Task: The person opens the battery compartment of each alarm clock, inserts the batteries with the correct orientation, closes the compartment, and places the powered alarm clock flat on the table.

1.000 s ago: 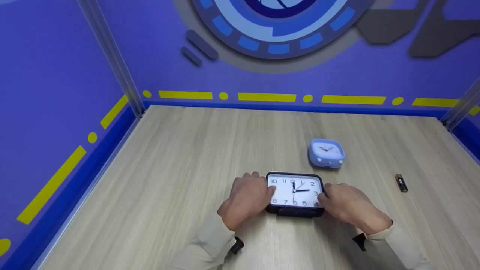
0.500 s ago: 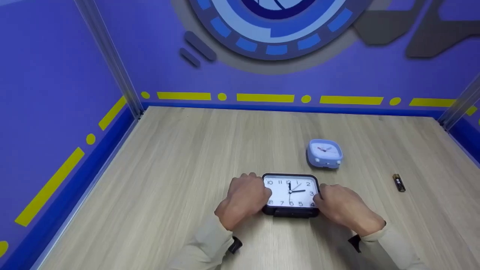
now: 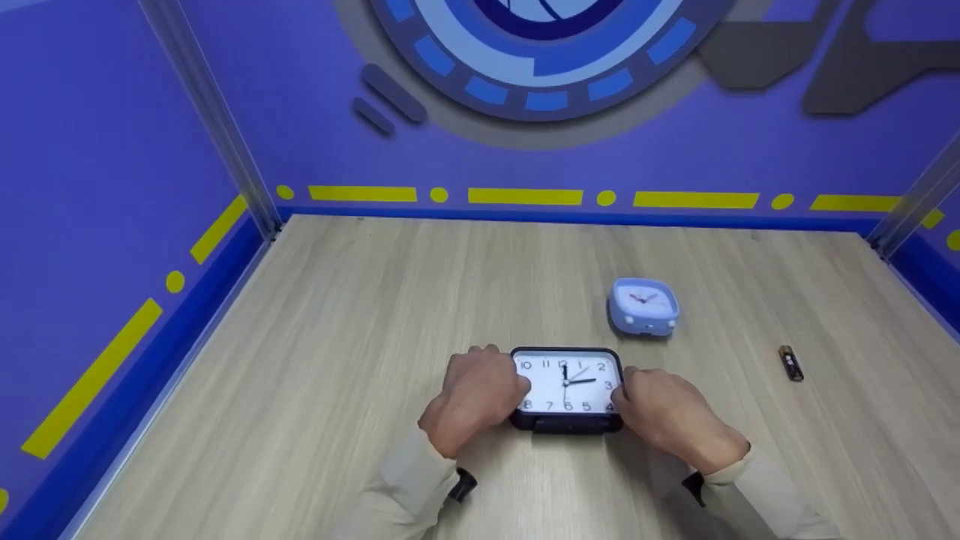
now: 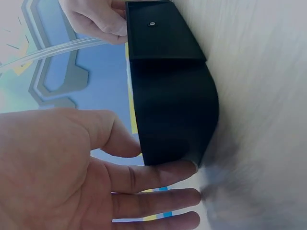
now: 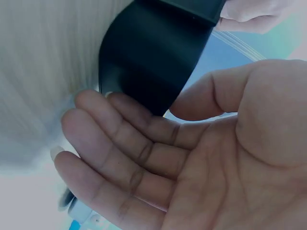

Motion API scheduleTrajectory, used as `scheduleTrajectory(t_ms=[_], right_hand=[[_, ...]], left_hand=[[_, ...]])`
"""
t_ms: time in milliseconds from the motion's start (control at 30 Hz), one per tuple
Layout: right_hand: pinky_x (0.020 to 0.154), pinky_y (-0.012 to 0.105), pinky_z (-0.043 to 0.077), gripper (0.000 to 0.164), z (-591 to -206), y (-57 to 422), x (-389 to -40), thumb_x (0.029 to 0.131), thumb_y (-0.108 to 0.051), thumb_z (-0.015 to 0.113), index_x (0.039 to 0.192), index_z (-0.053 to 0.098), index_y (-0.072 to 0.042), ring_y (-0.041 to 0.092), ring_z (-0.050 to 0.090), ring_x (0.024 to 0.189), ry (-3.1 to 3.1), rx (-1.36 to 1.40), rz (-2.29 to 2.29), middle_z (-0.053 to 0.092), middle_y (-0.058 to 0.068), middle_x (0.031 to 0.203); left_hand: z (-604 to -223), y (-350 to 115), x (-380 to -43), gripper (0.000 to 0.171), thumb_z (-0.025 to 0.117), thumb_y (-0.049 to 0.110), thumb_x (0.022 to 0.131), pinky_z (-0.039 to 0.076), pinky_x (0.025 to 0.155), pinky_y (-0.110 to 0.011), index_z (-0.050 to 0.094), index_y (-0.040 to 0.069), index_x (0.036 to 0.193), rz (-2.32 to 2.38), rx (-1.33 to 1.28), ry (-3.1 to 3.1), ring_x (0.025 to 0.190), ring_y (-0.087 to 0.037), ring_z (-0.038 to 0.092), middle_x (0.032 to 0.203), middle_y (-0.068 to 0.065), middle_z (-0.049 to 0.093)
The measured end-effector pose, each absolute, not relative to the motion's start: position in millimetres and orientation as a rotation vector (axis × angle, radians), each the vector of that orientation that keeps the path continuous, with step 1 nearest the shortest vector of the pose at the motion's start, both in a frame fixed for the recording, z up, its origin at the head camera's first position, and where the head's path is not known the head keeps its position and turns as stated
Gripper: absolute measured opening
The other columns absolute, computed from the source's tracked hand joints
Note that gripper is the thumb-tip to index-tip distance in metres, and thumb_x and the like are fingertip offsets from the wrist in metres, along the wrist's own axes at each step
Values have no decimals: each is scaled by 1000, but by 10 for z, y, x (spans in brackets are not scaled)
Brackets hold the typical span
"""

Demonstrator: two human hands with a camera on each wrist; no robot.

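Blue-purple walls (image 3: pixel 322 150) enclosed the wooden surface (image 3: pixel 375 300); the left hand (image 3: pixel 474 394) and right hand (image 3: pixel 671 411), fingers (image 4: pixel 151 176) pinching, held the black clock (image 3: pixel 568 394) between them. Handling seemed unfinished, release not yet made; the blue clock (image 3: pixel 643 309) and battery (image 3: pixel 790 364) lay untouched.

We make it a booth, purpose-built; lab or workshop around it, we cannot tell. Pale wood-grain table (image 3: pixel 360 315) runs up to a blue-purple back panel (image 3: pixel 300 135); matching side panel (image 3: pixel 90 150) on the left. Metal posts (image 3: pixel 212 112) at corners. Panels carry yellow dashes (image 3: pixel 525 196), a large round emblem (image 3: pixel 551 52).
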State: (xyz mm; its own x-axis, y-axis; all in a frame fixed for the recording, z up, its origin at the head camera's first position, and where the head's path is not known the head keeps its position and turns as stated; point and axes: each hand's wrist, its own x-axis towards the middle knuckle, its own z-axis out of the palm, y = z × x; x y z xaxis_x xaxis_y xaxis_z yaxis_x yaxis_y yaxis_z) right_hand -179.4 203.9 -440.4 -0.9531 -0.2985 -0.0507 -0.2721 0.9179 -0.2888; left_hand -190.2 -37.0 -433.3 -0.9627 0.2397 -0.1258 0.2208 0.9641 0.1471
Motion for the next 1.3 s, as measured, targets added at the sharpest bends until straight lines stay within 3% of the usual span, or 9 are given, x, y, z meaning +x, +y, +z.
scheduleTrajectory(t_ms=[167, 333, 933, 1300], right_hand=[[61, 55, 53, 21, -4480, 1966, -1762, 98, -8, 60, 79, 56, 1, 28, 58, 61, 3102, -534, -368, 54, 10, 67], [56, 55, 53, 25, -4522, 1909, -1740, 98, -5, 61, 75, 52, 1, 37, 62, 59, 3195, -564, -303, 52, 13, 65], [61, 56, 55, 22, -4511, 1752, -1841, 100, -6, 59, 82, 54, 6, 39, 64, 65, 3149, -510, -273, 56, 18, 71], [63, 56, 57, 21, -4522, 1500, -2022, 100, -6, 62, 84, 57, 7, 40, 67, 68, 3169, -480, -300, 59, 19, 73]], left_hand=[[-4309, -355, -1902, 34, 53, 28, 107, 55, 80, -48, 72, 4, 93, 21, 350, 2918, 83, -24, 56, 88, -7, 59], [-4333, -329, -1902, 35, 50, 30, 110, 55, 82, -49, 70, 2, 106, -37, 324, 2947, 91, -27, 61, 94, -10, 62], [-4418, -391, -1914, 36, 53, 31, 110, 55, 80, -48, 68, -1, 106, -117, 288, 3051, 91, -28, 62, 93, -13, 62], [-4425, -572, -2122, 27, 53, 15, 109, 54, 89, -55, 69, -4, 120, -118, 251, 3041, 102, -34, 64, 105, -18, 67]])
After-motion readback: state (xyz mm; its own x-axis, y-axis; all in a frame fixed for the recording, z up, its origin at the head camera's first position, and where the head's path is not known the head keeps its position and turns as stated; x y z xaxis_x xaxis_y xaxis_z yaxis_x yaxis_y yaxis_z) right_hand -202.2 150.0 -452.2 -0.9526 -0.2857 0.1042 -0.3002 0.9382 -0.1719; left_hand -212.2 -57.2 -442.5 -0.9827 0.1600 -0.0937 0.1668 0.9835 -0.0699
